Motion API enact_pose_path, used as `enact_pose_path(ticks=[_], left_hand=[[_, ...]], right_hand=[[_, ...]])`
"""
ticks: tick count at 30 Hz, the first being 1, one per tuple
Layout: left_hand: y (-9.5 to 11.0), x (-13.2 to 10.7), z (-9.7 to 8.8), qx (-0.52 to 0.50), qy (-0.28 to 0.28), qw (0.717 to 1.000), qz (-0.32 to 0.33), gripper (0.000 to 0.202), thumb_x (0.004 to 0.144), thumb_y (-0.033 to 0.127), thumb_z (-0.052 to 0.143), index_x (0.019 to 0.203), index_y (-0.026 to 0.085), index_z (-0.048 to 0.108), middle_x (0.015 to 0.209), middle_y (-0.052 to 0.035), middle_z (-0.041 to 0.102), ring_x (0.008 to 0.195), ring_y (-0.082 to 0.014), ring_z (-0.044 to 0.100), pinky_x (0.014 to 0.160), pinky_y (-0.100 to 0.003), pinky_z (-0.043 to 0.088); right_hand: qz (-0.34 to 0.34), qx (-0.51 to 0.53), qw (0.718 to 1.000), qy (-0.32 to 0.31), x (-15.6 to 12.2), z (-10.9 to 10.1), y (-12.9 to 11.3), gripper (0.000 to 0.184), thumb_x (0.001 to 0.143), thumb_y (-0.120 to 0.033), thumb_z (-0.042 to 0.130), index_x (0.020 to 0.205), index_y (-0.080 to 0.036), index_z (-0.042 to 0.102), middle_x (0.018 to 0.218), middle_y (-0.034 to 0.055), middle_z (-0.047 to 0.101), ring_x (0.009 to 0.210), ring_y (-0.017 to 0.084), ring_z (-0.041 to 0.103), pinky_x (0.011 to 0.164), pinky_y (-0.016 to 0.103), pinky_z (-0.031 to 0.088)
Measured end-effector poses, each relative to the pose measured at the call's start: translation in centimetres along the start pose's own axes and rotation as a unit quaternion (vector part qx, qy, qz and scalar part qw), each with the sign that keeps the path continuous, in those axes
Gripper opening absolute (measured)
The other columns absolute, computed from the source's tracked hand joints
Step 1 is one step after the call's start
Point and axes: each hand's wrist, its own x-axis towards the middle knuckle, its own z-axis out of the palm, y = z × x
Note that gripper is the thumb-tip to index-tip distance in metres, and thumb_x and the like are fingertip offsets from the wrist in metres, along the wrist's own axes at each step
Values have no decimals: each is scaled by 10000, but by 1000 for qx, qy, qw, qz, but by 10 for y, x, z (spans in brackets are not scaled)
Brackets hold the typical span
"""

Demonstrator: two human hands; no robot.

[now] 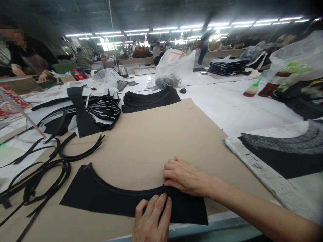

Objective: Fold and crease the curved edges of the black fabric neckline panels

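Note:
A black fabric piece point(113, 201) with a deep curved edge lies on the tan board. Along its curve runs a narrow black strip point(121, 191), standing slightly proud of the fabric. My left hand point(153, 215) rests on the fabric near its front edge, fingers extended and pressing down just below the curve. My right hand point(183, 176) is closed at the right part of the curve, fingertips pinched on the strip; its very end is hidden under them.
Coiled black strips point(47, 181) and bundled black pieces point(101, 111) lie left. Another curved piece point(151, 99) sits at the board's point(161, 134) far edge. At right are a white slab point(254, 174) with a grey-black piece and a glue bottle point(251, 89). A co-worker point(32, 53) stands far left.

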Motion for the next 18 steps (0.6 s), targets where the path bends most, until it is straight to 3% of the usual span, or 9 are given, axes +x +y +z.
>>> enact_pose_path(ticks=[3,6,8,12,18], left_hand=[[2,0,-2,-1,12,1000,2,316,904,100,437,1071,212,679,1040,-39,731,937,-135,641,845,-311,347],[1,0,-4,-2,12,1000,6,320,889,75,445,1072,202,675,1058,-29,729,933,-137,642,830,-314,354],[0,-1,-5,0,8,1000,11,307,892,83,451,1076,193,670,1067,-29,727,936,-142,643,828,-323,355],[0,-2,-6,-13,5,1000,2,329,905,80,416,1094,185,664,1054,-35,728,954,-152,635,833,-327,345],[2,-2,-6,-5,3,1000,-12,318,943,156,393,1094,194,670,1083,-43,716,986,-161,608,855,-338,335]], right_hand=[[67,55,996,-4,4,0,1,195,969,-275,490,815,-189,573,853,-5,611,825,151,531,769,312,331],[123,70,989,41,0,-1,-4,180,983,-224,437,863,-190,567,896,6,619,830,148,537,791,320,326],[86,35,993,69,-6,-2,-10,119,963,-200,458,910,-196,564,944,21,607,866,161,522,817,336,310],[-22,-57,996,65,-16,3,-21,133,943,-160,450,878,-189,562,883,33,580,830,174,472,803,352,294],[-57,-104,992,48,-3,8,-21,108,948,-183,458,936,-193,565,982,48,587,885,188,459,832,372,286]])
